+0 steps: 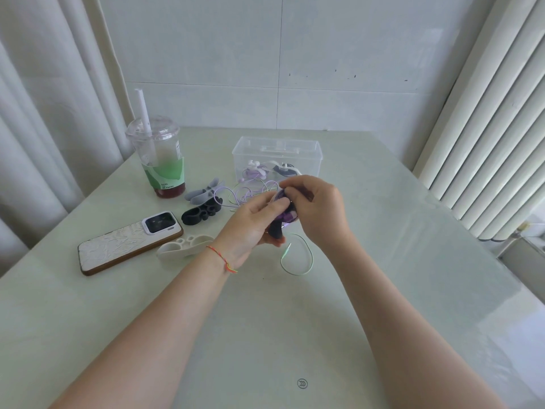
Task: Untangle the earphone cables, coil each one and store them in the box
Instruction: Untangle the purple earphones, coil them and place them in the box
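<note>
Head view: a person's left hand [255,221] and right hand [314,206] meet above a pale green table [383,290], both sets of fingers curled around a small bundle of purple earphone cable [284,215] wrapped on a dark winder [275,231]. A loose run of lilac cable [250,193] trails from the hands across the table towards the clear plastic box [277,156] behind them. A pale green cable [298,256] with its plug lies in an open loop just in front of the hands.

The box, lid off, already holds what look like two wound earphones, one lilac, one dark. By my reading the task is about halfway: this cable is mid-coil, the green one untouched. Three spare winders lie to the left: grey [203,191], black [200,214], white [184,247]. A phone [129,242] and an iced drink cup [157,160] stand further left.
</note>
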Available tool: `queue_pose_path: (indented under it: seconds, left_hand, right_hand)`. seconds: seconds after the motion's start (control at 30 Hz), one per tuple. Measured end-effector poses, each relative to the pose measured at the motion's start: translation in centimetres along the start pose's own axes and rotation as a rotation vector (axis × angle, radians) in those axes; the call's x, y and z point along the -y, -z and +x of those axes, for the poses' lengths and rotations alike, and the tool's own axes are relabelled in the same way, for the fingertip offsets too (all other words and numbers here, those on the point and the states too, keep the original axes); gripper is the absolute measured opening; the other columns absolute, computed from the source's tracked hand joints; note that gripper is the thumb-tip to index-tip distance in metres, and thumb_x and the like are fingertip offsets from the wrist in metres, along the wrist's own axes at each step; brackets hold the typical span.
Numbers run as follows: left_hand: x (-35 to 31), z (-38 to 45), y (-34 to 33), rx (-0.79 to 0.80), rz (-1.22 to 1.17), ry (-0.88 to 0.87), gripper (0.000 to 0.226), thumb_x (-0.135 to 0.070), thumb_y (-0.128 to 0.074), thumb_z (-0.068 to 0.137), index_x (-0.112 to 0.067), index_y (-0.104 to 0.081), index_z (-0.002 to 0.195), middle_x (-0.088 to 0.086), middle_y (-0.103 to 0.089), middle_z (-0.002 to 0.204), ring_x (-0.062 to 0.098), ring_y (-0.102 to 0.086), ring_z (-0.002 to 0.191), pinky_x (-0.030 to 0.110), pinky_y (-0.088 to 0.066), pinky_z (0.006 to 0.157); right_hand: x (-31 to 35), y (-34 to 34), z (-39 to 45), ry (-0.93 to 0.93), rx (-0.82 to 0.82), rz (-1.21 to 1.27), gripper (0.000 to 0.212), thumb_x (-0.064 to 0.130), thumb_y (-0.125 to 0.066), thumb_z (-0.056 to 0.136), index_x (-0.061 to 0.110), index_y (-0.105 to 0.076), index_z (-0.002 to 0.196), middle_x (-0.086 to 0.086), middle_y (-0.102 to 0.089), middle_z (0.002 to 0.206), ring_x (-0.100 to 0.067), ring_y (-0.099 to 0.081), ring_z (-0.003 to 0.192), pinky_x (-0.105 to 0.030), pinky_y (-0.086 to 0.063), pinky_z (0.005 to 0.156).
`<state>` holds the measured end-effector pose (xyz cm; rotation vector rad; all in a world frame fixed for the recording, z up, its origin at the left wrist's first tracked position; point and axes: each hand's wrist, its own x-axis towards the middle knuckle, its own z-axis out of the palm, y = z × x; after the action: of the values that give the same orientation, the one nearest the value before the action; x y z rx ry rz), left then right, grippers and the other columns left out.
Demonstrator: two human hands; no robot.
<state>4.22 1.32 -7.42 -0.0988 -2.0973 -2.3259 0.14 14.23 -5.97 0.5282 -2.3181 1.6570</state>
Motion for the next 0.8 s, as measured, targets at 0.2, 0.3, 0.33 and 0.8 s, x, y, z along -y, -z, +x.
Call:
queue_pose_path:
  seconds: [0.2,0.3,0.33,0.8]
  left_hand:
    - [0.02,0.23,-0.41,-0.041,-0.005,0.028,0.015,-0.019,-0.059,0.074,-0.016,-0.065,0.088,0.0,-0.059,0.072,0.023,-0.047,0.058,0.03,-0.048,0.053]
    - [0.07,0.28,-0.32,-0.07,-0.047,0.024,0.015,-0.019,-0.058,0.076,-0.017,-0.066,0.089,0.004,-0.057,0.075,0.025,-0.047,0.059,0.029,-0.047,0.051]
    - [0.07,0.32,-0.21,-0.068,-0.058,0.018,0.013,-0.018,-0.059,0.08,-0.018,-0.067,0.089,0.006,-0.056,0.077,0.025,-0.047,0.059,0.029,-0.046,0.051]
    - [0.41,0.56,0.35,-0.088,0.083,0.042,0.01,-0.014,-0.06,0.093,-0.008,-0.06,0.085,0.012,-0.054,0.077,0.024,-0.051,0.051,0.029,-0.049,0.052]
  right_hand:
    - [-0.24,-0.2,0.12,0.041,-0.005,-0.071,0.025,0.002,-0.055,0.087,0.017,-0.074,0.095,-0.001,-0.068,0.093,-0.019,-0.065,0.081,-0.041,-0.055,0.079]
    - [-0.3,-0.05,0.24,0.023,0.02,-0.05,0.025,0.005,-0.055,0.087,0.022,-0.072,0.096,-0.003,-0.071,0.091,-0.023,-0.068,0.077,-0.045,-0.056,0.078]
    - [-0.31,-0.01,0.22,0.018,0.031,-0.047,0.025,0.006,-0.056,0.088,0.025,-0.07,0.096,-0.002,-0.071,0.09,-0.023,-0.068,0.077,-0.045,-0.056,0.077]
    - [-0.31,-0.5,-0.16,0.265,-0.025,-0.388,0.021,0.007,-0.048,0.095,0.006,-0.068,0.1,-0.011,-0.059,0.097,-0.033,-0.058,0.079,-0.044,-0.049,0.068]
